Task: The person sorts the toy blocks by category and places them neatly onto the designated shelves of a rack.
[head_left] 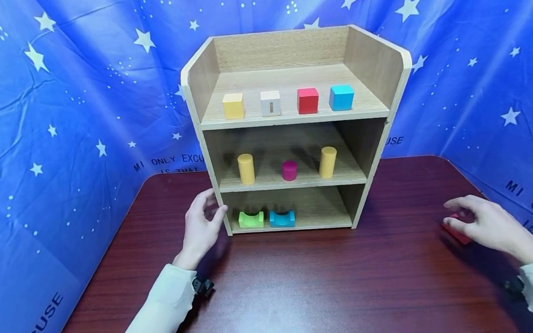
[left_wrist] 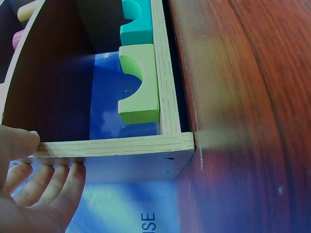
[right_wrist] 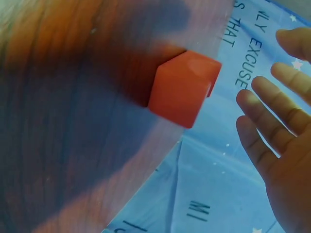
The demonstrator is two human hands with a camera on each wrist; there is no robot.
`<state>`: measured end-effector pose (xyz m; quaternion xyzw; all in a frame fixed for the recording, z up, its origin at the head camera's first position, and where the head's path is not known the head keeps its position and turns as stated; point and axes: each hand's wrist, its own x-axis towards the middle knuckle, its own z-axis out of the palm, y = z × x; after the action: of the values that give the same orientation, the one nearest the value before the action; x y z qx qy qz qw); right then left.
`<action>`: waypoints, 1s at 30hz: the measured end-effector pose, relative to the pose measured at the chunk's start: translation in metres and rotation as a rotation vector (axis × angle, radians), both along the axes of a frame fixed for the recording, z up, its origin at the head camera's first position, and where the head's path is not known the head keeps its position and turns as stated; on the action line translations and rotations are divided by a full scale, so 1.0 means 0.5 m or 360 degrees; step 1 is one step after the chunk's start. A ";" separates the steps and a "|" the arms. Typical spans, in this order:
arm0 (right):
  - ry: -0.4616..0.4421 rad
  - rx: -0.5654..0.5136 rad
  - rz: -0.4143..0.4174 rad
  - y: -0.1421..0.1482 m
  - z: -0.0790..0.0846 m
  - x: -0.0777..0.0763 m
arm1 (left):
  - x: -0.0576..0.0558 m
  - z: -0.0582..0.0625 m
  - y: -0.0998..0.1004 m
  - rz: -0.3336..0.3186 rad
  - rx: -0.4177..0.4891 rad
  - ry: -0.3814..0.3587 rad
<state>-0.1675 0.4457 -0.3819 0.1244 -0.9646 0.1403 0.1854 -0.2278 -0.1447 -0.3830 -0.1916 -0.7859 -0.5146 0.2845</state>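
Note:
My left hand (head_left: 200, 231) grips the left side panel of a small wooden shelf (head_left: 282, 50). In the left wrist view its thumb lies on the panel's front edge and the fingers (left_wrist: 72, 187) press the outer face. At the table's right side, my right hand (head_left: 492, 225) hovers by a red block (head_left: 456, 231), partly covering it in the head view. The right wrist view shows this angular red block at the table edge, with the spread fingers (right_wrist: 265, 119) apart from it and holding nothing.
Yellow, white, red and blue cubes (head_left: 341, 98) line the top shelf. On the middle one, two yellow cylinders (head_left: 246, 169) flank a short magenta cylinder (head_left: 289, 171). Green (head_left: 251, 220) and blue (head_left: 282, 219) arch blocks sit at the bottom. Blue starry cloth (head_left: 77, 125) surrounds the table (head_left: 296, 291).

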 end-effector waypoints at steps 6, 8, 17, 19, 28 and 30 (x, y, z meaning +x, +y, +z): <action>-0.0051 0.0002 -0.0030 0.023 -0.007 0.003 | -0.023 -0.028 -0.010 0.0002 0.0016 0.0001; -0.0089 -0.0007 -0.0031 0.028 -0.010 0.005 | -0.024 -0.029 -0.011 -0.0002 0.0016 -0.0001; -0.0126 -0.0059 0.0035 0.045 -0.034 0.007 | -0.023 -0.030 -0.012 -0.0014 0.0031 -0.0015; -0.0116 -0.0032 0.0047 0.048 -0.038 0.005 | -0.023 -0.030 -0.011 -0.0014 0.0033 -0.0013; -0.0171 0.0016 0.0068 0.051 -0.047 0.003 | -0.021 -0.028 -0.013 0.0001 0.0000 -0.0013; -0.0166 0.0018 0.0084 0.052 -0.049 0.003 | -0.020 -0.027 -0.012 0.0003 -0.0004 -0.0015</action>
<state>-0.1661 0.4717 -0.4064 0.1433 -0.9702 0.1459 0.1303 -0.2379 -0.1507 -0.3967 -0.1888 -0.7880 -0.5142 0.2809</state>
